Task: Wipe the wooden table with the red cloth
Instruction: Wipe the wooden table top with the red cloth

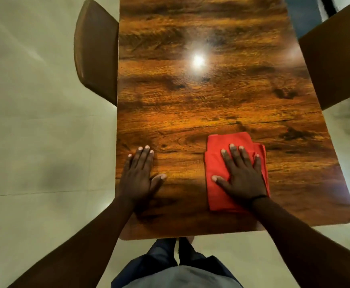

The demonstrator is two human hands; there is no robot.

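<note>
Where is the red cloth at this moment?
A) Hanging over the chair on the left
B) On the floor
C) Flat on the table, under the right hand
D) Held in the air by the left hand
C: the red cloth lies flat on the table, with the right hand spread on top of it.

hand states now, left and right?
Left hand: open, flat on the wooden table, holding nothing.
Right hand: open, palm pressed flat on the red cloth, not gripping it.
</note>
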